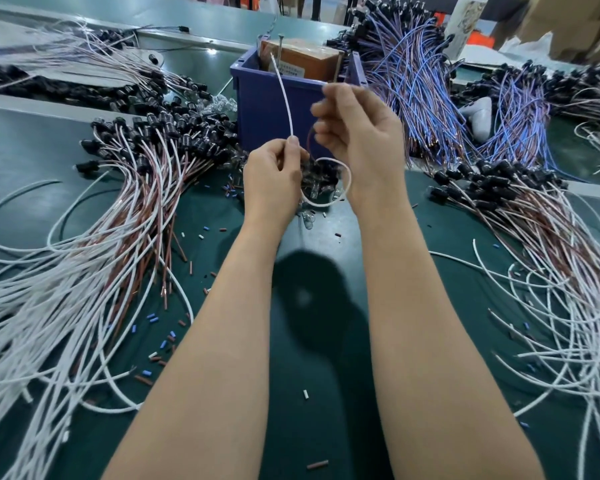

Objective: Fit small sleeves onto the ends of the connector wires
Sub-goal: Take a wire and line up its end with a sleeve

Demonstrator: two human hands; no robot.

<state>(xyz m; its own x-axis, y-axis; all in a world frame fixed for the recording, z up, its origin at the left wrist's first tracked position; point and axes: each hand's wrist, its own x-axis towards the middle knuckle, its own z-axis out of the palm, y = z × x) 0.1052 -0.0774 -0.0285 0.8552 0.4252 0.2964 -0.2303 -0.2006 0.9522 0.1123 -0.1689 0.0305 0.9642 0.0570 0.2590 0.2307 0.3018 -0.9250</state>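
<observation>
My left hand [274, 174] pinches a white wire [284, 95] between thumb and fingers; the wire rises up and to the left, its free end near the blue bin. The same white wire loops [343, 171] below and between my hands. My right hand [354, 133], held higher, has its fingers curled around a thin brown wire [309, 136] that hangs down toward my left hand. A black connector cluster [321, 174] shows between the wrists, partly hidden. I cannot make out a sleeve in either hand.
A blue bin [267, 109] with a brown box [305, 60] stands just behind my hands. Piles of white-and-brown connector wires [125, 202] lie left and right [520, 216], blue ones [416, 84] at the back right. Small cut sleeves [160, 341] litter the green mat [309, 375].
</observation>
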